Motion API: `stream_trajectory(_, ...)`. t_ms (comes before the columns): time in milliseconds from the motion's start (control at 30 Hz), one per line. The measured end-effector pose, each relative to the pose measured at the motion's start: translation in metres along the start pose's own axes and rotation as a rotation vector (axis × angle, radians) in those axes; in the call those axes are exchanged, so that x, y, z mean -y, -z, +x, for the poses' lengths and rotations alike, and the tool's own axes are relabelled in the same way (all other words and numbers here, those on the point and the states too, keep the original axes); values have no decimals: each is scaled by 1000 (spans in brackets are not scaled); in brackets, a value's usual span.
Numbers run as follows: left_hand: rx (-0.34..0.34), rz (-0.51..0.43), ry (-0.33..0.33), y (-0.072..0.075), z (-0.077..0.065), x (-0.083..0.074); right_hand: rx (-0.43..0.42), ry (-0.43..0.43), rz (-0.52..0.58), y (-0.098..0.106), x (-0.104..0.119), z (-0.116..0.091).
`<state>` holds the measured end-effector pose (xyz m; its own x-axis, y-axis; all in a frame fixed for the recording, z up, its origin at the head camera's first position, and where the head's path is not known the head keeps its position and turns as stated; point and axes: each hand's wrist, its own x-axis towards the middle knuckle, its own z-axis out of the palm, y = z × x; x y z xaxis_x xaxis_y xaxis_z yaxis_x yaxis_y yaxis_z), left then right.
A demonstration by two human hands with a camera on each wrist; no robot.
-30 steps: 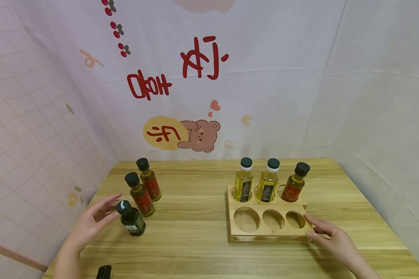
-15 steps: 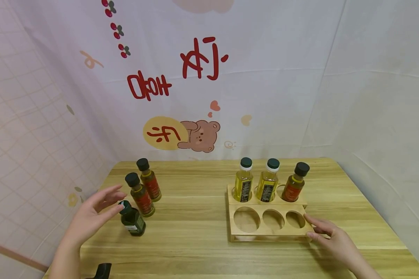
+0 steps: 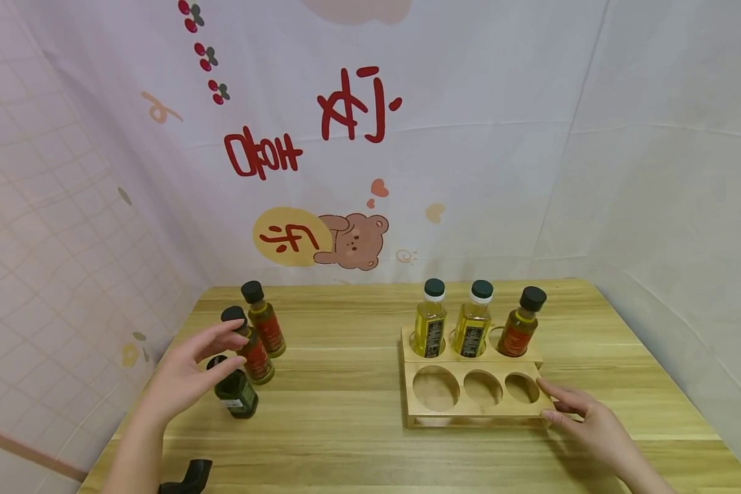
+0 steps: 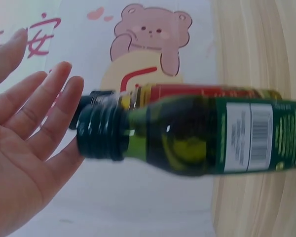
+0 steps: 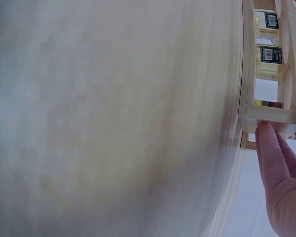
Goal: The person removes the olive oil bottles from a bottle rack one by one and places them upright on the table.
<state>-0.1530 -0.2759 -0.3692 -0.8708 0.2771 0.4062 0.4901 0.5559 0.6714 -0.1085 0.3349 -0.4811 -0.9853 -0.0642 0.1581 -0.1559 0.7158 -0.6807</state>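
My left hand (image 3: 188, 374) is held at cap height over the dark green bottle (image 3: 237, 398), fingers apart and nothing in them. In the head view its fingertips overlap a red-labelled bottle with a black cap (image 3: 256, 360). The left wrist view has the green bottle (image 4: 182, 138) upright beside the palm, with a barcode label and a dark green cap. On the right, my right hand (image 3: 593, 425) grips the near right corner of a two-step wooden bottle rack (image 3: 463, 408). Its fingers (image 5: 274, 153) lie against the rack's end in the right wrist view.
Two yellow oil bottles (image 3: 430, 329) and a red-labelled bottle (image 3: 519, 333) stand in the rack's back row; its front row has three bare round holes. Another red-labelled bottle (image 3: 267, 326) stands at the back left. A black curved object (image 3: 191, 477) is beside the left forearm.
My left hand has moved right and slightly forward, from beside the green bottle to over its cap and in front of the red-labelled bottle. The right hand and rack have stayed put.
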Motion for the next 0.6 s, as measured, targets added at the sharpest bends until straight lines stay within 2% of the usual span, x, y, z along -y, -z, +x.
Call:
stream_trajectory(267,33,-6,-73,-23,16,-4,-2,2,4,0,0,0)
stream_trajectory(600,86,-58,-104,-64,38,-13,-4,16,10,0,-2,1)
